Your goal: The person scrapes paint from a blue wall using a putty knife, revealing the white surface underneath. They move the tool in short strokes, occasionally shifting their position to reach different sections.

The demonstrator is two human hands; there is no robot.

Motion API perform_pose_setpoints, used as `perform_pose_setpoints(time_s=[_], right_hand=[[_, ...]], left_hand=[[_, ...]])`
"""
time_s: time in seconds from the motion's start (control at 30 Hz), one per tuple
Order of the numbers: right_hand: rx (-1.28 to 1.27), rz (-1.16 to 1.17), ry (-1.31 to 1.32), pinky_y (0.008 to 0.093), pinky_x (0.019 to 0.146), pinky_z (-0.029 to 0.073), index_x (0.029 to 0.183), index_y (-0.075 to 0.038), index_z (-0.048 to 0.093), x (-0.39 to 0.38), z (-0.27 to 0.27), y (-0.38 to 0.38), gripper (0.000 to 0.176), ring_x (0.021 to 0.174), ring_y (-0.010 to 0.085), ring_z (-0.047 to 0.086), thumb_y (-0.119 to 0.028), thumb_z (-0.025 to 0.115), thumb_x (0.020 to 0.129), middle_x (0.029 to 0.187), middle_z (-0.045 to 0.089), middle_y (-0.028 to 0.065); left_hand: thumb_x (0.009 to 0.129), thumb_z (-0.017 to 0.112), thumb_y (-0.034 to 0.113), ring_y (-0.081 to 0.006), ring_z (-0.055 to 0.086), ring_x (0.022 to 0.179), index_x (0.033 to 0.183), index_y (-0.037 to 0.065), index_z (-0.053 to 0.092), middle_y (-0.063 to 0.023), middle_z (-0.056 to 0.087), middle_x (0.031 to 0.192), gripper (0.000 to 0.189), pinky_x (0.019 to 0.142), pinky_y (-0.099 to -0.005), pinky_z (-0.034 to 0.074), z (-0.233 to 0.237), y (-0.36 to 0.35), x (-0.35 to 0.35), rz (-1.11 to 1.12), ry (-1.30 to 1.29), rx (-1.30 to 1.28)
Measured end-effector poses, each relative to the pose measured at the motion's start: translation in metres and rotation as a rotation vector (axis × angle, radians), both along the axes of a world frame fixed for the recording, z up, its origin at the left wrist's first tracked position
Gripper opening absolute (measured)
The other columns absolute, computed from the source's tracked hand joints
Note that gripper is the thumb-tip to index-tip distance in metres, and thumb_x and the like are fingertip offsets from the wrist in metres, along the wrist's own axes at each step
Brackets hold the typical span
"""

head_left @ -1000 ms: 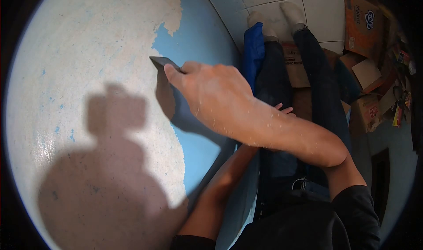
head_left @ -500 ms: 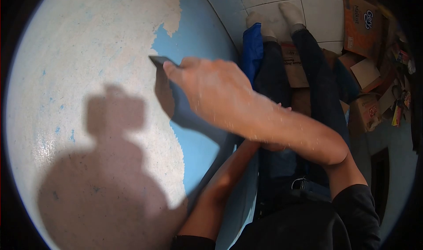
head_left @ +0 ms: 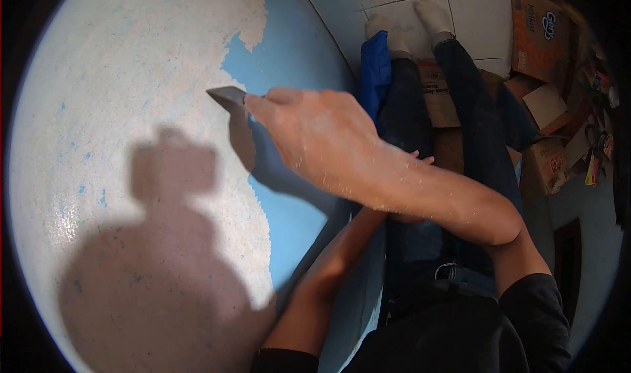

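My right hand [head_left: 322,136] is closed around a scraper, its grey metal blade [head_left: 227,96] pointing left against the wall [head_left: 151,64]. The blade tip lies on the pale, bare-looking surface, just left of the ragged edge of the light blue paint [head_left: 296,64]. The scraper's handle is hidden inside my fist. Pale specks dot my right hand and forearm. My left hand [head_left: 424,158] is mostly hidden beneath my right forearm, over my lap; a few fingertips stick out apart, and I see nothing held in them.
My legs in dark jeans [head_left: 470,103] stretch across the tiled floor [head_left: 480,18], with a blue cloth or bag [head_left: 375,70] beside them. An orange carton [head_left: 539,38], several cardboard boxes [head_left: 545,166] and loose clutter are piled on the right. Shadows of my head and arm fall on the wall.
The scraper blade has slid left past the paint edge, with more of the blade now showing beyond my right hand. My left hand stays under the forearm.
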State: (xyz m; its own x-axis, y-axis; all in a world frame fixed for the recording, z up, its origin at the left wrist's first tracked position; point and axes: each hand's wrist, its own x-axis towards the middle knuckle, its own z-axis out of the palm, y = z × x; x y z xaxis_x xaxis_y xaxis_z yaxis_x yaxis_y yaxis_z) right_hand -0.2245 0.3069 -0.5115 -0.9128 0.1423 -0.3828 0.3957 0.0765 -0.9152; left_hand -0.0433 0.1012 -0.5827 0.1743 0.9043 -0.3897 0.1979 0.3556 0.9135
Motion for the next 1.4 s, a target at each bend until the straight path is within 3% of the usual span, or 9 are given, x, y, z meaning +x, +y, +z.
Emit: perform_pose_setpoints(time_s=[0.1, 0.23, 0.6, 0.73, 0.87, 1.0, 1.3, 1.33, 1.4], right_hand=[[0.012, -0.013, -0.026, 0.0478, 0.07, 0.059, 0.118, 0.011, 0.065, 0.004, 0.008, -0.012, 0.029, 0.083, 0.0373, 0.074, 0.0, 0.06, 0.091, 0.096, 0.07, 0.0219], [-0.054, -0.054, -0.101, 0.0479, 0.071, 0.06, 0.116, 0.011, 0.066, -0.012, -0.019, -0.012, 0.027, 0.084, 0.0377, 0.074, 0.001, 0.059, 0.092, 0.094, 0.07, 0.0223], [-0.053, -0.066, -0.06, 0.0486, 0.077, 0.06, 0.11, 0.008, 0.069, -0.005, -0.002, -0.007, 0.022, 0.085, 0.0384, 0.074, -0.002, 0.059, 0.093, 0.095, 0.071, 0.0213], [-0.069, -0.06, -0.075, 0.049, 0.077, 0.06, 0.108, 0.008, 0.069, -0.017, -0.022, -0.008, 0.022, 0.085, 0.0386, 0.074, -0.003, 0.06, 0.092, 0.096, 0.071, 0.0218], [-0.06, -0.057, -0.051, 0.0485, 0.076, 0.06, 0.107, 0.008, 0.069, -0.011, -0.009, 0.001, 0.02, 0.085, 0.0383, 0.074, -0.002, 0.06, 0.092, 0.095, 0.071, 0.0223], [-0.095, -0.027, -0.081, 0.0481, 0.075, 0.06, 0.106, 0.008, 0.069, -0.014, -0.012, 0.002, 0.02, 0.085, 0.0382, 0.074, -0.002, 0.06, 0.092, 0.095, 0.071, 0.0225], [-0.009, -0.07, -0.046, 0.0471, 0.068, 0.06, 0.112, 0.003, 0.071, -0.019, -0.021, -0.004, 0.023, 0.078, 0.038, 0.074, -0.003, 0.063, 0.092, 0.091, 0.072, 0.0201], [0.004, -0.059, -0.051, 0.0467, 0.064, 0.06, 0.115, 0.001, 0.072, -0.022, -0.022, -0.002, 0.024, 0.074, 0.0378, 0.074, -0.003, 0.064, 0.092, 0.089, 0.072, 0.0182], [0.006, -0.078, -0.04, 0.0465, 0.063, 0.06, 0.115, 0.001, 0.072, -0.017, -0.011, -0.004, 0.024, 0.075, 0.0378, 0.074, -0.003, 0.063, 0.093, 0.089, 0.073, 0.0184]], left_hand=[[0.1, 0.054, 0.04, -0.0268, 0.035, 0.155, 0.147, 0.018, 0.056, -0.0079, 0.046, 0.163, 0.051, 0.13, -0.054, 0.017, 0.009, 0.006, -0.009, -0.066, 0.188, 0.108], [0.098, 0.058, 0.033, -0.0277, 0.039, 0.153, 0.144, 0.019, 0.06, -0.0085, 0.052, 0.155, 0.048, 0.128, -0.0562, 0.021, -0.002, -0.002, 0.006, 0.112, 0.021, 0.075], [0.097, 0.059, 0.041, -0.0251, 0.036, 0.155, 0.147, 0.021, 0.058, -0.0037, 0.047, 0.161, 0.054, 0.129, -0.054, 0.02, 0.006, 0.005, -0.006, -0.097, 0.208, 0.099], [0.099, 0.055, 0.039, -0.0252, 0.035, 0.155, 0.145, 0.021, 0.059, -0.0033, 0.049, 0.16, 0.05, 0.129, -0.0536, 0.021, 0.002, -0.006, 0.007, 0.0, 0.045, -0.02], [0.098, 0.055, 0.043, -0.0245, 0.035, 0.155, 0.149, 0.022, 0.055, -0.0025, 0.049, 0.16, 0.055, 0.129, -0.0537, 0.019, 0.004, 0.006, -0.002, -0.128, 0.231, 0.088], [0.099, 0.056, 0.038, -0.0257, 0.039, 0.153, 0.143, 0.02, 0.06, -0.0042, 0.052, 0.158, 0.049, 0.129, -0.0529, 0.021, 0.002, 0.0, 0.005, 0.028, 0.117, 0.026], [0.103, 0.049, 0.041, -0.0251, 0.038, 0.153, 0.15, 0.019, 0.053, -0.0055, 0.048, 0.16, 0.052, 0.129, -0.0525, 0.021, 0.006, -0.015, 0.016, -0.049, 0.205, -0.032], [0.103, 0.049, 0.04, -0.024, 0.038, 0.154, 0.15, 0.02, 0.053, -0.0046, 0.048, 0.161, 0.051, 0.129, -0.0521, 0.02, 0.003, -0.014, 0.018, 0.031, -0.012, -0.044], [0.104, 0.049, 0.041, -0.023, 0.036, 0.155, 0.154, 0.02, 0.048, -0.0037, 0.045, 0.163, 0.055, 0.129, -0.0522, 0.02, 0.001, -0.001, -0.001, 0.028, 0.027, 0.066]])
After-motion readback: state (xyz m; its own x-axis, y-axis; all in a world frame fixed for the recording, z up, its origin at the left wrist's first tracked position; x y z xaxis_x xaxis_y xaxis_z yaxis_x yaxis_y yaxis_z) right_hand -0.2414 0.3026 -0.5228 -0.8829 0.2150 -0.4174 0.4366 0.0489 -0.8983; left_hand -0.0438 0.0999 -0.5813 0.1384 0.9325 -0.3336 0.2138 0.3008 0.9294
